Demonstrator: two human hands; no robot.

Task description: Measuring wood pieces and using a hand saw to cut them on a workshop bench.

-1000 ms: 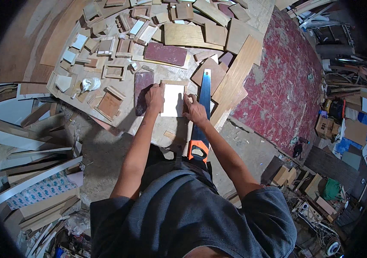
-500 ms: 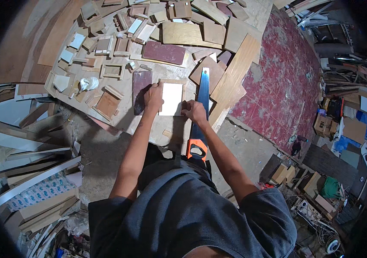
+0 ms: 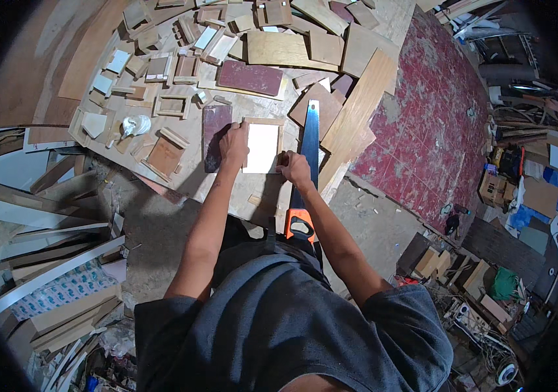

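The left hand (image 3: 234, 142), its fingers bent, lies against the left edge of a shallow rectangular pale-wood frame with a white panel (image 3: 262, 147); whether it grips that edge cannot be told. The right hand (image 3: 297, 170), fingers curled inward, meets the frame's lower right edge; its grip is likewise hidden. The frame lies flat on a worn, light-coloured wooden worktable (image 3: 191, 186), in front of the person. Just left is a dark maroon rectangular board (image 3: 217, 134); to the right lies a handsaw with a blue-grey blade and orange handle (image 3: 309, 150). Beyond the frame lies a wider maroon rectangular board (image 3: 251, 78).
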